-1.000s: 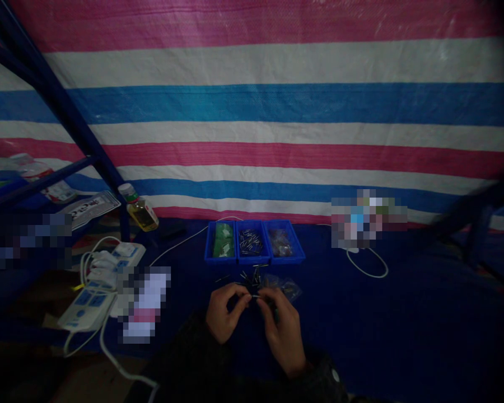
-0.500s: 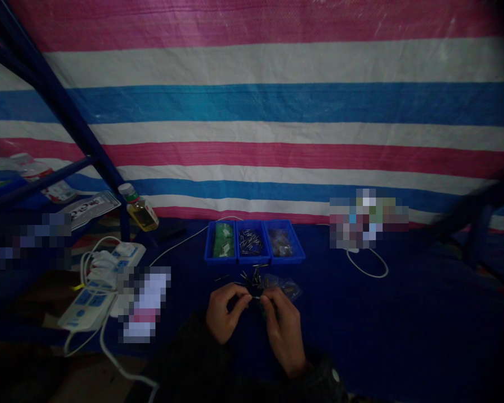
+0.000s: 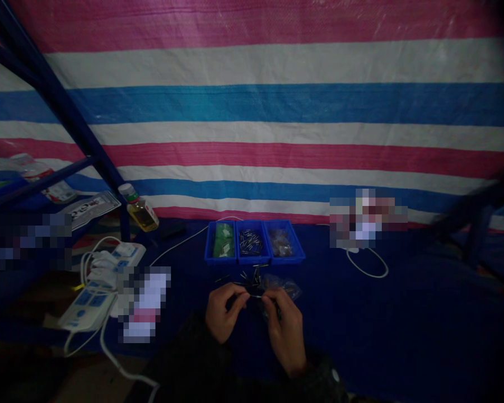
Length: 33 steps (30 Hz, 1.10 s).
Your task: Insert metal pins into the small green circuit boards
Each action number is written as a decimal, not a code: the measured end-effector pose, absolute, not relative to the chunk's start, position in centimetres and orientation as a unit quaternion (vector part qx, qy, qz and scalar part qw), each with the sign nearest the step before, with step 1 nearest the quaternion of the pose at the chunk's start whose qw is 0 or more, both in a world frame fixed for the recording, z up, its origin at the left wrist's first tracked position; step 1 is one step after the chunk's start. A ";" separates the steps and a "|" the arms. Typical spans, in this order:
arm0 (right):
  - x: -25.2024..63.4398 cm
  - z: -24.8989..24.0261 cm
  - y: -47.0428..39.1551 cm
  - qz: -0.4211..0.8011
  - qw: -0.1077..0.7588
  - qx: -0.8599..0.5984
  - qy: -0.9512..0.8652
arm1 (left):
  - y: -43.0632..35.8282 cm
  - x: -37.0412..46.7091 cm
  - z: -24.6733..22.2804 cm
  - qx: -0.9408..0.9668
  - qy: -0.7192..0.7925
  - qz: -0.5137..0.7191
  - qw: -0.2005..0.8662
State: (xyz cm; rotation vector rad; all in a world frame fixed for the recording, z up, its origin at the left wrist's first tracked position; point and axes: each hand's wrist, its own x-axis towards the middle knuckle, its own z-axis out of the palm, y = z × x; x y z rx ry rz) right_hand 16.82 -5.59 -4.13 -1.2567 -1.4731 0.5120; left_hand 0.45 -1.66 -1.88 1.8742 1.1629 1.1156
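Between the fingertips of my two hands lies a thin, light-coloured rod (image 3: pixel 255 296), too small to name more exactly. My left hand (image 3: pixel 227 311) pinches its left end; my right hand (image 3: pixel 284 327) pinches the other. Just beyond my fingers, several slim dark metal pins (image 3: pixel 256 276) lie loose on the blue surface. Beside them is a clear plastic bag (image 3: pixel 292 288), partly behind my right hand. Farther back stand three joined blue trays: one with green packets (image 3: pixel 224 239), a middle one with metal pins (image 3: pixel 250 240), and one with clear bags of brownish pieces (image 3: pixel 281 244).
On the left are a white power strip (image 3: pixel 86 308) with plugs and cables, a blurred-out phone-like object (image 3: pixel 147 308) and a bottle of yellow liquid (image 3: pixel 141 212). A white cable loop (image 3: pixel 373 274) lies at the right. Striped sheeting (image 3: pixel 277 134) hangs behind the blue table (image 3: pixel 382 336).
My hands have drawn slightly apart, and more of the thin rod shows between my fingertips. The trays and loose pins stay where they were.
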 end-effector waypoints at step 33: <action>16.8 -4.1 -5.4 0.241 0.552 -0.480 -0.638 | -1.7 0.6 -1.6 0.756 0.401 0.376 0.355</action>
